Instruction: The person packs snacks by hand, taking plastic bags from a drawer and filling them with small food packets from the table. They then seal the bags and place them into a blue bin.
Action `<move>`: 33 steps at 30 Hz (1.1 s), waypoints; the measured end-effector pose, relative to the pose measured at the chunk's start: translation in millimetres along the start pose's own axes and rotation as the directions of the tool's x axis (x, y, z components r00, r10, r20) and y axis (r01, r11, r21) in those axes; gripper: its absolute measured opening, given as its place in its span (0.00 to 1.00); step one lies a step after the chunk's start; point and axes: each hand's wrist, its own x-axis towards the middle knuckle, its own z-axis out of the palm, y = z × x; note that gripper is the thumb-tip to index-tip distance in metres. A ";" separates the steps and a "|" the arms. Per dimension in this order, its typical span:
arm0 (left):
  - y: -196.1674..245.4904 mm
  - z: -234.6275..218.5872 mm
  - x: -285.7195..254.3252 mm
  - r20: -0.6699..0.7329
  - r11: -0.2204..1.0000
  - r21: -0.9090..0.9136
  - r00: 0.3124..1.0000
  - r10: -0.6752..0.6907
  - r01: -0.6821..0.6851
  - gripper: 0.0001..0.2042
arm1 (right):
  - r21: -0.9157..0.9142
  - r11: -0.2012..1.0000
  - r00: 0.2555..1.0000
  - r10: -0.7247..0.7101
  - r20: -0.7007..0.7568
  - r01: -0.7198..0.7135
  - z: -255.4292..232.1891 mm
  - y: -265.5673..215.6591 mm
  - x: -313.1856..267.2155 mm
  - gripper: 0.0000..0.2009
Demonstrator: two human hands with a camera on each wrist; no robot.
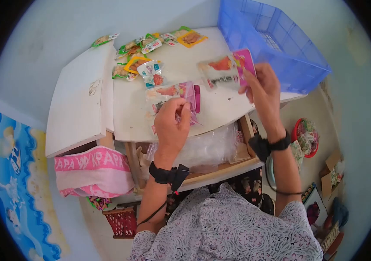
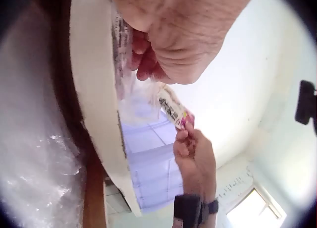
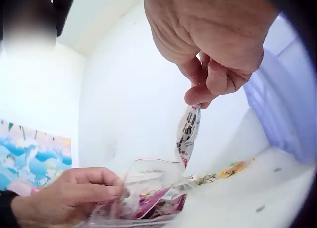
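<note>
My right hand pinches the pink end of a flat snack packet, clear and white with a red food picture, held above the white table. Its thumb and fingers meet on the packet's edge in the right wrist view. With my left hand I pinch the edge of a clear plastic bag near the table's front edge. Pink packets show through the bag in the right wrist view. Beyond that hand, a similar pink-edged packet overlaps the bag in the head view.
Small green and yellow snack packets lie piled at the table's back. A blue plastic crate stands at right. Below the tabletop, an open drawer holds clear plastic bags. A pink and white towel hangs at left.
</note>
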 end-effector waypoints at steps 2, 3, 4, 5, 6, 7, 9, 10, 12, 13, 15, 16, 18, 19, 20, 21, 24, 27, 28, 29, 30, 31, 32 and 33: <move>14.4 -0.7 1.3 0.028 0.990 -0.055 0.991 -0.128 0.129 0.03 | 0.197 0.980 0.995 0.046 -0.089 -0.028 -6.9 11.1 -32.8 0.06; 19.1 0.2 2.2 0.025 0.991 -0.054 0.992 -0.121 0.122 0.03 | 0.295 0.955 0.989 0.075 -0.130 -0.033 -9.2 18.2 -46.4 0.06; 23.3 1.4 3.2 0.022 0.992 -0.053 0.993 -0.115 0.116 0.03 | 0.364 0.930 0.982 0.109 -0.152 -0.047 -10.9 24.4 -58.2 0.06; 27.3 2.7 3.7 0.018 0.992 -0.054 0.994 -0.110 0.111 0.04 | 0.430 0.901 0.975 0.145 -0.170 -0.059 -12.3 30.5 -68.9 0.06; 31.0 3.3 4.1 0.022 0.991 -0.054 0.993 -0.120 0.121 0.04 | 0.493 0.868 0.966 0.180 -0.184 -0.068 -13.7 35.7 -77.1 0.06; 34.5 3.2 4.6 0.027 0.990 -0.055 0.991 -0.128 0.130 0.04 | 0.517 0.852 0.969 0.190 -0.157 -0.083 -11.8 39.6 -83.9 0.06; 44.7 4.6 7.2 0.047 0.991 -0.038 0.991 -0.129 0.131 0.05 | 0.566 0.817 0.973 0.204 -0.109 -0.107 -0.3 42.1 -92.4 0.06; 51.0 5.1 8.1 0.059 0.992 -0.021 0.990 -0.125 0.126 0.06 | 0.549 0.824 0.971 0.221 -0.089 -0.137 3.6 40.8 -91.6 0.06; 55.6 7.8 8.1 0.065 0.994 -0.007 0.992 -0.108 0.109 0.06 | 0.576 0.810 0.972 0.212 -0.105 -0.114 9.8 40.1 -84.5 0.06; 56.4 10.3 8.1 0.057 0.995 -0.006 0.994 -0.094 0.095 0.07 | 0.588 0.802 0.973 0.204 -0.106 -0.104 11.8 39.8 -81.2 0.06; 59.9 13.8 6.9 0.034 0.996 0.010 0.996 -0.086 0.086 0.08 | 0.568 0.813 0.977 0.204 -0.066 -0.131 16.6 40.0 -77.7 0.06; 61.8 16.7 6.2 0.022 0.996 0.024 0.996 -0.092 0.091 0.08 | 0.557 0.818 0.978 0.202 -0.043 -0.145 21.1 40.2 -75.5 0.06; 64.2 20.1 4.9 0.034 0.995 0.070 0.997 -0.075 0.072 0.10 | 0.574 0.784 0.966 0.250 0.058 -0.238 33.2 37.8 -81.4 0.06; 64.8 21.3 4.1 0.059 0.993 0.103 0.997 -0.056 0.049 0.10 | 0.574 0.767 0.956 0.274 0.108 -0.285 39.3 37.1 -85.6 0.06; 65.0 22.4 3.0 0.084 0.991 0.133 0.996 -0.039 0.028 0.11 | 0.611 0.727 0.946 0.296 0.132 -0.313 45.6 39.7 -87.7 0.06; 64.2 23.7 2.3 0.086 0.989 0.147 0.996 0.002 -0.014 0.12 | 0.629 0.708 0.943 0.297 0.148 -0.321 50.5 42.7 -87.2 0.06; 61.7 22.8 1.4 0.114 0.979 0.177 0.991 0.077 -0.096 0.13 | 0.634 0.676 0.926 0.304 0.224 -0.376 61.2 45.6 -86.2 0.06; 62.2 15.4 0.1 0.116 0.982 0.172 0.992 0.056 -0.075 0.14 | 0.474 0.754 0.886 0.331 0.325 -0.455 66.6 43.9 -83.3 0.07; 61.2 11.2 -1.9 0.085 0.985 0.164 0.995 0.046 -0.059 0.14 | 0.372 0.806 0.877 0.346 0.334 -0.460 65.8 44.3 -81.1 0.08; 59.1 6.6 -3.2 0.054 0.987 0.156 0.998 0.034 -0.042 0.15 | 0.267 0.847 0.867 0.363 0.341 -0.460 65.4 45.3 -79.1 0.09; 55.2 -1.3 -4.1 0.005 0.980 0.188 0.998 0.059 -0.059 0.16 | 0.143 0.958 0.948 0.212 0.236 -0.250 66.2 49.0 -78.5 0.09; 49.9 -13.1 -5.1 -0.042 0.973 0.220 0.996 0.084 -0.073 0.18 | -0.007 0.999 0.987 0.033 0.155 -0.033 67.0 54.9 -78.5 0.09; 44.7 -24.5 -5.5 -0.085 0.964 0.253 0.990 0.112 -0.087 0.19 | -0.170 0.969 0.982 -0.161 0.102 0.177 65.8 59.0 -78.5 0.09; 38.3 -36.3 -8.5 -0.114 0.970 0.244 0.993 0.040 -0.011 0.21 | -0.194 0.974 0.985 -0.089 0.149 0.118 60.2 57.2 -77.9 0.09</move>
